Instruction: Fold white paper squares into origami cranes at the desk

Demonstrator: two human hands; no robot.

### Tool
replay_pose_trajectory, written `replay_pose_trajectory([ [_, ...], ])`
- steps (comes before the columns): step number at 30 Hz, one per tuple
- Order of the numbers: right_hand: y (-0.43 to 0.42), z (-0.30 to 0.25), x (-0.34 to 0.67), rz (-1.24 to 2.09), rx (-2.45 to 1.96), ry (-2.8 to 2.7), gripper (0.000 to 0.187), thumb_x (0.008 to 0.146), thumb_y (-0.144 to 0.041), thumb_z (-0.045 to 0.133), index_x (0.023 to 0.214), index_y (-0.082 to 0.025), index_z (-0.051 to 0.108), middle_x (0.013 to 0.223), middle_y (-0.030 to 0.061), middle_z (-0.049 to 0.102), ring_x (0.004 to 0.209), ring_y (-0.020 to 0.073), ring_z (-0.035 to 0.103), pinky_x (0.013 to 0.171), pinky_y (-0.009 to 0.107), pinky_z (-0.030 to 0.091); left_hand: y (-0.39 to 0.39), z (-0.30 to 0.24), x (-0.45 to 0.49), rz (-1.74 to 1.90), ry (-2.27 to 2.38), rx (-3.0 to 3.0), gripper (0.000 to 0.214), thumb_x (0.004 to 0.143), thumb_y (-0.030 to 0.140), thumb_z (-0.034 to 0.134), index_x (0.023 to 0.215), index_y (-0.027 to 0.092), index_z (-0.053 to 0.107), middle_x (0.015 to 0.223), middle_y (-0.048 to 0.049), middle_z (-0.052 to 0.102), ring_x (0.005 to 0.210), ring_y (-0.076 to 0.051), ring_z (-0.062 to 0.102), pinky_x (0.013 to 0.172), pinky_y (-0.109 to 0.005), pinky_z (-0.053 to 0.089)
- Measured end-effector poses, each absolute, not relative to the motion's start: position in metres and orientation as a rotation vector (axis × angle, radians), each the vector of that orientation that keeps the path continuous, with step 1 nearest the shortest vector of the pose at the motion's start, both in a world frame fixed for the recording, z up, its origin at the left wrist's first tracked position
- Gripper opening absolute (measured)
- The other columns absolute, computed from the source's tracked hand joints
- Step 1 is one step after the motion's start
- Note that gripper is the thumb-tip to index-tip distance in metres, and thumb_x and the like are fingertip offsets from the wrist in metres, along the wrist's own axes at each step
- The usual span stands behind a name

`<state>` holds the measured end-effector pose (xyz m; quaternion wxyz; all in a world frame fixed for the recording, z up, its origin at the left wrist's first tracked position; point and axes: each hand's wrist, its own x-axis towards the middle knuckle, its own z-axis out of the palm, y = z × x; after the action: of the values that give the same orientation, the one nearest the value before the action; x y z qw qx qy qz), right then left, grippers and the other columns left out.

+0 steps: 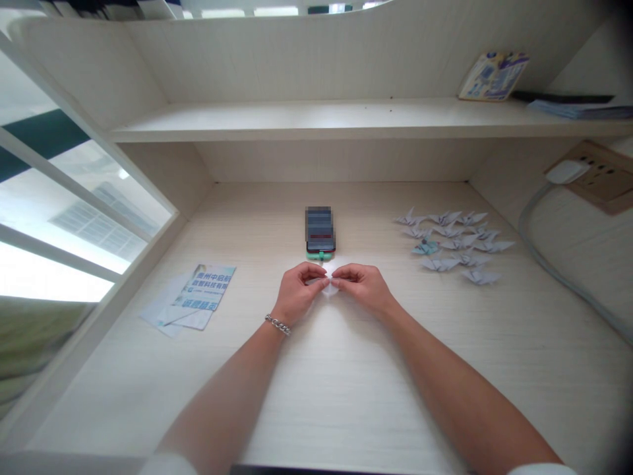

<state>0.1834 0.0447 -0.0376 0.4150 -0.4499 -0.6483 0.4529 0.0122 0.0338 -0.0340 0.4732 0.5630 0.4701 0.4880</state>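
Note:
A small folded piece of white paper (330, 288) is pinched between my two hands, just above the desk. My left hand (299, 288), with a silver chain bracelet (277, 324) at the wrist, closes its thumb and fingers on the paper's left side. The right side is gripped by my right hand (364, 285), thumb against fingertips. Much of the paper is hidden by the fingers, so its exact shape does not show. Right behind the hands a phone (320, 229) lies on the desk, its screen blurred out, with a green edge at its near end.
Several folded paper cranes (459, 243), one of them bluish, stand at the right. Printed paper sheets (198, 297) lie at the left. A shelf (297, 122) spans the back, with a small package (494, 76) on it. A grey cable (548, 264) runs from the wall socket (601, 177).

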Motion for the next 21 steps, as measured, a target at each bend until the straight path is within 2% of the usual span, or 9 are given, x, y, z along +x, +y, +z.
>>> replay_pose_trajectory([
  [6,0.0465,-0.0413,0.1841,1.245,-1.100,-1.541,0.022,0.068,-0.026,0.066,0.089,-0.016,0.067,0.087,0.0071,0.069,0.079,0.0204,0.065,0.073,0.032,0.053,0.0354,-0.0348,0.0108,1.218,1.177,1.361,0.019,0.065,0.024,0.068,0.079,0.013,0.062,0.081,-0.0062,0.065,0.076,-0.015,0.061,0.071,-0.028,0.049],
  [21,0.0468,-0.0424,0.1852,1.218,-1.109,-1.525,0.018,0.069,-0.023,0.064,0.085,-0.016,0.067,0.082,0.0064,0.070,0.074,0.0191,0.065,0.070,0.031,0.052,0.0340,-0.0333,0.0110,1.178,1.196,1.399,0.020,0.065,0.026,0.067,0.080,0.014,0.064,0.084,-0.0076,0.066,0.078,-0.016,0.062,0.071,-0.028,0.049],
])
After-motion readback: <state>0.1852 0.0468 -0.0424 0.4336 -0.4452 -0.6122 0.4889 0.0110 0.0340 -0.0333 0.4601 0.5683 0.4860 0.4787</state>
